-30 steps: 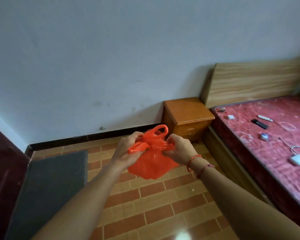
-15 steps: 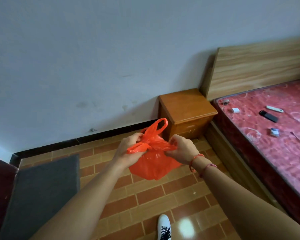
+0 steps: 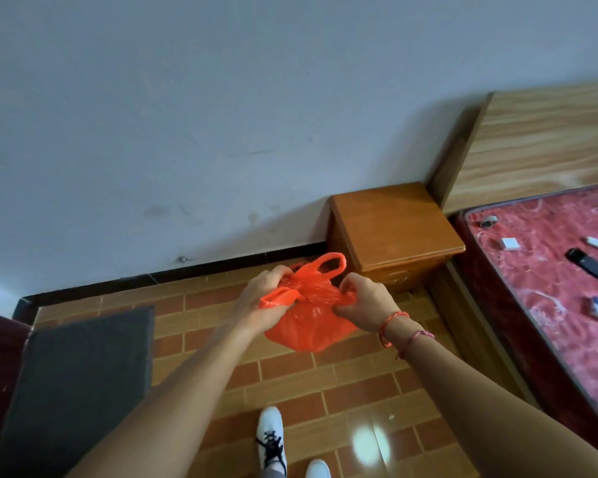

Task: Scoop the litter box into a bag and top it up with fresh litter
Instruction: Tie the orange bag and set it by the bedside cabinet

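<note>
A: Since the earlier frame the view has tipped down: both white shoes now show at the bottom edge, where before only one toe was in sight, and the nightstand sits higher and further right. The hands have barely shifted.

B: And the orange bag?

A: It hangs in the air between the two hands, above the brick-pattern floor, in front of the nightstand. Its lower part is rounded and full; one handle loop stands up at the top, the other sticks out to the left.

B: How do the hands hold it?

A: The left hand is closed around the gathered neck and the left handle. The right hand pinches the plastic on the other side with curled fingers. Red string bracelets circle the right wrist.

B: What surrounds them?

A: A dark grey mat lies on the floor to the left, well apart from the bag. To the right is a bed with a red mattress; small items rest on it, among them a black device.
</note>
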A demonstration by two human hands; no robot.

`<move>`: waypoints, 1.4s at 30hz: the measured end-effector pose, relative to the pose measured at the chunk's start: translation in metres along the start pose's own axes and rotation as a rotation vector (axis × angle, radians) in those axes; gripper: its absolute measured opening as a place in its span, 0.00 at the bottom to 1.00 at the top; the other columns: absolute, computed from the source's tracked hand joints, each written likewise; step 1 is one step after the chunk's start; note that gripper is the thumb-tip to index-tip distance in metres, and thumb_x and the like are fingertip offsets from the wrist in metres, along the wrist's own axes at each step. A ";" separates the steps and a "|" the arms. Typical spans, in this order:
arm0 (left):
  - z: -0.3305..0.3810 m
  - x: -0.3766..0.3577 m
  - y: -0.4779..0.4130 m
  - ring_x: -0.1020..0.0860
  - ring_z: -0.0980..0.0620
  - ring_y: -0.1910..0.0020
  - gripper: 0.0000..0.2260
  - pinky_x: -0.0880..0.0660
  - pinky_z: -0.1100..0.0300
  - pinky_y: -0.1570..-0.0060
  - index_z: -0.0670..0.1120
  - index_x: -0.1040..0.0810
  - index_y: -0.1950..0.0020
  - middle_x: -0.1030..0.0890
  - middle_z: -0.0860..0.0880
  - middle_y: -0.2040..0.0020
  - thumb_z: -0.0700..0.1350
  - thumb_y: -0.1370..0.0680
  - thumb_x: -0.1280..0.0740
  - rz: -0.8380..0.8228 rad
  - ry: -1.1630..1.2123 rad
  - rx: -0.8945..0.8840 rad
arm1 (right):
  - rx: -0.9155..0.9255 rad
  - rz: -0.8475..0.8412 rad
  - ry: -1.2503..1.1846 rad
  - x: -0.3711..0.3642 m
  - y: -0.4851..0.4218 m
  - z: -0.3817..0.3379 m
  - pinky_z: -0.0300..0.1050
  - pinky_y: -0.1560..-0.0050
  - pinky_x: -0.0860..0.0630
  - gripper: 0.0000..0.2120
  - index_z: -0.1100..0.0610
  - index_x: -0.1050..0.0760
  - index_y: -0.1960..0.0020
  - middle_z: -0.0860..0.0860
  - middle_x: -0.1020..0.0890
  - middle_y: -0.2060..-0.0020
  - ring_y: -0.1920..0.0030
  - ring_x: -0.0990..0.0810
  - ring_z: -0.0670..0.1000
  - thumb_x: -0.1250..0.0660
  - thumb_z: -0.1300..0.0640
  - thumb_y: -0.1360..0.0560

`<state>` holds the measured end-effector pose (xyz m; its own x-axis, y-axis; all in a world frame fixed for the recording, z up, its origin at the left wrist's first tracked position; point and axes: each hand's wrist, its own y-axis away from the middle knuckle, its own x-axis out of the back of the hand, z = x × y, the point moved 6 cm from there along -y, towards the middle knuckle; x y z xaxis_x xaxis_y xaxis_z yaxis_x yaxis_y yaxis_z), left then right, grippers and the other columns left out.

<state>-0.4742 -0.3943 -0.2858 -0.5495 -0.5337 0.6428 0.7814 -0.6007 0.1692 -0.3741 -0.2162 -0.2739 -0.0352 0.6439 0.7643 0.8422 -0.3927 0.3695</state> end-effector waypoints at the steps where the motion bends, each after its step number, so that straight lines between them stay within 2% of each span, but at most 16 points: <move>1: -0.004 0.001 -0.012 0.20 0.55 0.50 0.19 0.21 0.53 0.52 0.59 0.26 0.42 0.19 0.55 0.49 0.57 0.32 0.34 -0.011 -0.003 0.012 | -0.001 0.001 0.007 0.001 -0.013 -0.001 0.48 0.50 0.22 0.14 0.50 0.25 0.48 0.51 0.19 0.50 0.50 0.21 0.54 0.28 0.52 0.32; 6: -0.029 0.004 -0.075 0.20 0.53 0.48 0.20 0.21 0.51 0.51 0.62 0.29 0.40 0.20 0.55 0.46 0.60 0.32 0.35 -0.060 0.013 0.045 | -0.045 -0.010 0.007 0.002 -0.079 -0.009 0.50 0.49 0.21 0.14 0.49 0.25 0.48 0.50 0.19 0.49 0.50 0.21 0.53 0.27 0.52 0.32; 9: -0.048 0.002 -0.118 0.20 0.54 0.48 0.19 0.22 0.52 0.49 0.62 0.29 0.40 0.20 0.55 0.45 0.59 0.31 0.34 -0.097 0.081 0.059 | -0.089 -0.011 -0.012 -0.003 -0.121 -0.009 0.48 0.49 0.22 0.14 0.51 0.25 0.48 0.51 0.20 0.50 0.49 0.21 0.54 0.27 0.53 0.32; 12: -0.066 -0.002 -0.152 0.19 0.55 0.51 0.17 0.22 0.58 0.54 0.60 0.28 0.40 0.19 0.56 0.48 0.54 0.28 0.32 -0.127 0.132 0.072 | -0.141 -0.018 -0.011 -0.010 -0.158 -0.007 0.45 0.53 0.24 0.13 0.51 0.25 0.48 0.52 0.19 0.52 0.49 0.21 0.55 0.29 0.54 0.32; 14: -0.073 -0.004 -0.169 0.19 0.60 0.54 0.15 0.23 0.64 0.59 0.61 0.28 0.41 0.18 0.58 0.50 0.53 0.26 0.31 -0.146 0.159 0.082 | -0.154 -0.030 -0.014 -0.013 -0.180 -0.007 0.45 0.53 0.26 0.13 0.52 0.27 0.47 0.53 0.19 0.52 0.49 0.21 0.57 0.31 0.56 0.31; 19: -0.087 -0.010 -0.216 0.19 0.60 0.57 0.13 0.21 0.62 0.60 0.60 0.27 0.42 0.18 0.58 0.53 0.52 0.25 0.31 -0.170 0.204 0.138 | -0.188 -0.067 -0.062 -0.021 -0.231 0.002 0.46 0.55 0.29 0.18 0.54 0.33 0.43 0.55 0.20 0.50 0.48 0.22 0.61 0.33 0.58 0.31; 25: -0.100 -0.034 -0.265 0.19 0.60 0.62 0.10 0.26 0.67 0.68 0.56 0.25 0.42 0.17 0.53 0.54 0.48 0.22 0.32 -0.223 0.233 0.191 | -0.136 -0.157 -0.062 -0.038 -0.290 0.030 0.50 0.47 0.25 0.35 0.46 0.40 0.29 0.57 0.21 0.44 0.44 0.22 0.63 0.33 0.57 0.33; 28: -0.113 -0.052 -0.288 0.18 0.59 0.58 0.14 0.22 0.62 0.64 0.55 0.26 0.37 0.17 0.53 0.51 0.50 0.23 0.32 -0.222 0.235 0.228 | -0.120 -0.239 -0.033 -0.059 -0.321 0.050 0.50 0.41 0.27 0.37 0.44 0.42 0.26 0.58 0.24 0.40 0.40 0.24 0.63 0.33 0.58 0.31; 30: -0.121 -0.065 -0.305 0.18 0.56 0.58 0.13 0.20 0.58 0.60 0.52 0.24 0.38 0.17 0.52 0.52 0.49 0.22 0.32 -0.216 0.239 0.257 | -0.116 -0.258 -0.049 -0.075 -0.340 0.065 0.51 0.38 0.28 0.37 0.44 0.41 0.25 0.59 0.25 0.38 0.40 0.25 0.64 0.34 0.60 0.31; 33: -0.162 -0.102 -0.322 0.20 0.54 0.62 0.08 0.24 0.60 0.62 0.45 0.22 0.44 0.17 0.45 0.55 0.45 0.21 0.31 -0.268 0.208 0.353 | -0.099 -0.238 -0.007 -0.102 -0.373 0.089 0.52 0.41 0.29 0.30 0.49 0.31 0.31 0.59 0.22 0.43 0.43 0.24 0.66 0.36 0.62 0.33; 36: -0.233 -0.151 -0.324 0.23 0.47 0.59 0.18 0.25 0.54 0.59 0.41 0.23 0.45 0.21 0.34 0.51 0.54 0.24 0.28 -0.320 0.158 0.564 | -0.122 -0.220 0.026 -0.134 -0.404 0.118 0.54 0.50 0.25 0.22 0.53 0.24 0.43 0.59 0.21 0.53 0.51 0.23 0.66 0.39 0.60 0.37; 37: -0.246 -0.168 -0.328 0.25 0.48 0.61 0.15 0.25 0.55 0.60 0.40 0.23 0.48 0.22 0.32 0.53 0.52 0.23 0.29 -0.364 0.174 0.570 | -0.133 -0.209 0.030 -0.147 -0.415 0.129 0.54 0.52 0.24 0.22 0.53 0.24 0.44 0.59 0.21 0.54 0.53 0.23 0.66 0.40 0.60 0.37; 39: -0.255 -0.184 -0.341 0.26 0.56 0.66 0.07 0.27 0.64 0.64 0.44 0.27 0.55 0.25 0.39 0.60 0.44 0.20 0.34 -0.377 0.219 0.650 | -0.126 -0.176 0.012 -0.172 -0.437 0.149 0.54 0.55 0.23 0.22 0.53 0.23 0.44 0.58 0.21 0.55 0.55 0.23 0.64 0.40 0.61 0.37; 40: -0.255 -0.188 -0.355 0.24 0.59 0.65 0.04 0.27 0.67 0.64 0.48 0.26 0.54 0.24 0.44 0.58 0.45 0.19 0.33 -0.300 0.244 0.596 | -0.134 -0.146 0.001 -0.181 -0.447 0.159 0.53 0.57 0.23 0.21 0.53 0.22 0.45 0.58 0.21 0.56 0.55 0.22 0.64 0.38 0.62 0.36; 41: -0.255 -0.192 -0.370 0.21 0.59 0.60 0.03 0.25 0.63 0.59 0.51 0.25 0.49 0.21 0.47 0.54 0.48 0.20 0.33 -0.217 0.255 0.477 | -0.135 -0.112 -0.017 -0.192 -0.457 0.168 0.53 0.58 0.23 0.20 0.54 0.21 0.45 0.58 0.20 0.56 0.56 0.22 0.64 0.37 0.64 0.35; 42: -0.256 -0.196 -0.379 0.19 0.57 0.54 0.08 0.23 0.59 0.55 0.54 0.25 0.45 0.20 0.49 0.49 0.53 0.22 0.33 -0.178 0.236 0.403 | -0.152 -0.094 -0.033 -0.205 -0.466 0.177 0.52 0.58 0.23 0.19 0.55 0.20 0.46 0.59 0.20 0.57 0.56 0.22 0.63 0.36 0.65 0.35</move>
<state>-0.7386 -0.2145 -0.6674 -0.7000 -0.5924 0.3988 0.6961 -0.4416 0.5661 -0.6645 -0.0484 -0.6962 -0.0903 0.7023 0.7061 0.7449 -0.4230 0.5159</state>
